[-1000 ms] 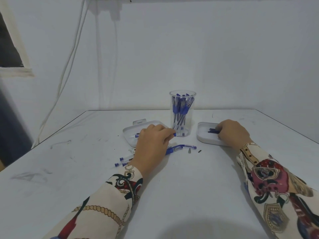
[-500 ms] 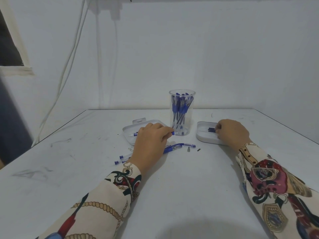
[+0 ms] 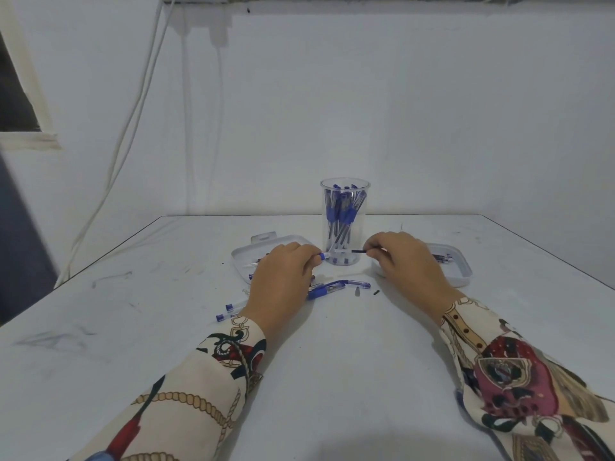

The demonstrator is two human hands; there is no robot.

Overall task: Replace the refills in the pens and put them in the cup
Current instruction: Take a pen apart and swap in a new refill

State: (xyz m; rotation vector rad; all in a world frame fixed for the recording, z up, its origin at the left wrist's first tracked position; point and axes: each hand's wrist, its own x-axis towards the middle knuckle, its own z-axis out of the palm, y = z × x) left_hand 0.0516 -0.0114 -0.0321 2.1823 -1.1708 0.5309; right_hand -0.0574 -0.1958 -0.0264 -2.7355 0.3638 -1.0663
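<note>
In the middle of the frame, the left hand (image 3: 283,277) pinches a pen (image 3: 324,255) and the right hand (image 3: 407,264) pinches a thin dark refill (image 3: 357,251) — their tips point at each other, just in front of the clear cup (image 3: 345,224) full of pens.

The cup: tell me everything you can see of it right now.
The cup is a clear, seemingly plastic tumbler, standing upright on the white table at its far middle, between two shallow white trays. It holds a bundle of pens with blue grips and caps, leaning at mixed angles. Nothing visibly grips it: both hands are just in front of its base, the left hand holding a pen barrel and the right hand a dark refill, both pointed toward each other.
</note>
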